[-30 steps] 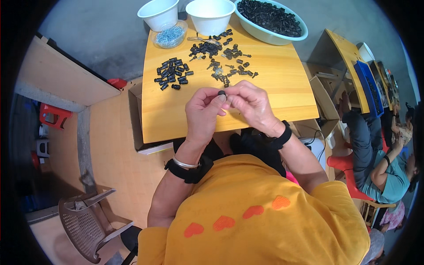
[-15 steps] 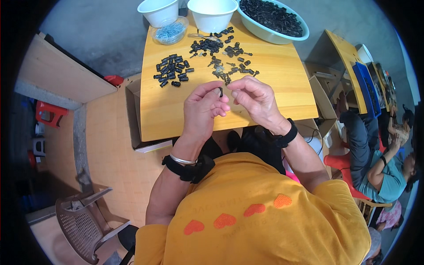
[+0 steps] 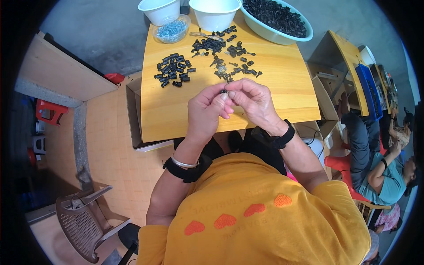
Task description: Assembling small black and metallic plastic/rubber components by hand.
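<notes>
A person in an orange shirt pinches 1 small black part (image 3: 224,92) between the fingertips of both hands, just above the near half of a wooden table (image 3: 282,84). The left hand (image 3: 206,111) has its fingers curled narrow, thumb and forefinger closed on the part; the right hand (image 3: 252,101) meets it from the other side, fingers bent close together. Beyond lie 2 spreads of black parts: a tidy pile (image 3: 173,69) to the left and a loose scatter (image 3: 225,55) at centre. At the far edge stand 2 white bowls (image 3: 214,13), 1 clear dish of metal bits (image 3: 171,29) and 1 pale green basin (image 3: 276,20) heaped with black parts.
</notes>
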The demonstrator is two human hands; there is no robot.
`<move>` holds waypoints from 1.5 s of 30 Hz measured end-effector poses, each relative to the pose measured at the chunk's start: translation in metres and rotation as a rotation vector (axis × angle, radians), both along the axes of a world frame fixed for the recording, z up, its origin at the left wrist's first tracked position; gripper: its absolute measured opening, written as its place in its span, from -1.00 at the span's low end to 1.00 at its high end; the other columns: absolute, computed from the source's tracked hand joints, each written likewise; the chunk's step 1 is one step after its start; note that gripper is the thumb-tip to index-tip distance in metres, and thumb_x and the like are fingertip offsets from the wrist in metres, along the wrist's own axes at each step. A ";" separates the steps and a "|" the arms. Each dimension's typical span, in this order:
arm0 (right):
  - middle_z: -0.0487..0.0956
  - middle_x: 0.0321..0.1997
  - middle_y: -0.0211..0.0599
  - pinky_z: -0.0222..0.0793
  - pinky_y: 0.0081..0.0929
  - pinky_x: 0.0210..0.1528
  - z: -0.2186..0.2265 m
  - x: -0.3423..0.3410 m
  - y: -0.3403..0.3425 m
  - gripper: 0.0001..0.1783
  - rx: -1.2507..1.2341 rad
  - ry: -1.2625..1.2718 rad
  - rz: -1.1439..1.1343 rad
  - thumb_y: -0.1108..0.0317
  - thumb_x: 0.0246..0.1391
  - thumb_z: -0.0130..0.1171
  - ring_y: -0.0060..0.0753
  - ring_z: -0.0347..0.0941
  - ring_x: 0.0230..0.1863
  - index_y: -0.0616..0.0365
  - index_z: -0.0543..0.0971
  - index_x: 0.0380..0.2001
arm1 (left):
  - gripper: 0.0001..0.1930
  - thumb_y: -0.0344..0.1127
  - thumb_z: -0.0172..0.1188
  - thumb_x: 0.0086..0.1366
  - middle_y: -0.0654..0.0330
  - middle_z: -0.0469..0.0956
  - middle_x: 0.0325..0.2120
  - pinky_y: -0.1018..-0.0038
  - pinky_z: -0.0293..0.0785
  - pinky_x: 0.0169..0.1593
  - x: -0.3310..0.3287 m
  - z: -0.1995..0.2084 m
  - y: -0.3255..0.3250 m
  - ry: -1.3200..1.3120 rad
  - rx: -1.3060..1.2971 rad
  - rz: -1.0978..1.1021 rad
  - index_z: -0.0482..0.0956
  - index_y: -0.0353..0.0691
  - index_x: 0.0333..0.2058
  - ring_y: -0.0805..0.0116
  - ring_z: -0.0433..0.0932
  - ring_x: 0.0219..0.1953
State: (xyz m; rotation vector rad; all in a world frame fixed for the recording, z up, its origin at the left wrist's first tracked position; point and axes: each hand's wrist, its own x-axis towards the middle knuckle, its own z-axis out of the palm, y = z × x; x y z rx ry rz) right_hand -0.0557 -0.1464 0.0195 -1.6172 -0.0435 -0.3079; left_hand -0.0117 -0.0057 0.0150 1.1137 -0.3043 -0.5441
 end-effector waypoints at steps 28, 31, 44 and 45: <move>0.43 -0.37 -0.39 0.29 -0.69 -0.32 0.017 0.003 -0.002 -0.93 0.018 -0.112 0.035 0.58 -0.05 0.12 -0.64 0.36 -0.39 0.29 0.54 -0.42 | -0.85 -0.34 0.09 0.20 0.29 0.49 -0.55 0.70 0.35 -0.50 0.004 0.002 0.008 -0.283 0.107 -0.075 0.50 -0.31 -0.33 0.60 0.44 -0.56; 0.42 -0.36 -0.38 0.30 -0.69 -0.32 0.017 0.003 -0.002 -0.94 0.037 -0.110 0.066 0.58 -0.05 0.12 -0.63 0.37 -0.38 0.29 0.53 -0.43 | -0.85 -0.33 0.09 0.20 0.30 0.49 -0.56 0.70 0.34 -0.51 0.005 0.001 0.010 -0.290 0.124 -0.102 0.50 -0.30 -0.35 0.61 0.43 -0.57; 0.42 -0.31 -0.34 0.29 -0.64 -0.24 0.006 0.000 -0.003 -0.91 -0.051 -0.139 0.085 0.55 -0.02 0.09 -0.56 0.36 -0.30 0.27 0.55 -0.40 | -0.87 -0.33 0.13 0.17 0.34 0.46 -0.62 0.74 0.31 -0.58 0.006 -0.001 0.011 -0.215 0.076 -0.139 0.52 -0.29 -0.40 0.67 0.40 -0.62; 0.42 -0.31 -0.34 0.29 -0.64 -0.24 0.006 -0.001 -0.003 -0.91 -0.050 -0.139 0.085 0.55 -0.02 0.09 -0.56 0.36 -0.30 0.27 0.55 -0.40 | -0.87 -0.33 0.13 0.17 0.34 0.46 -0.62 0.74 0.31 -0.58 0.006 -0.002 0.011 -0.214 0.077 -0.138 0.52 -0.29 -0.40 0.67 0.40 -0.62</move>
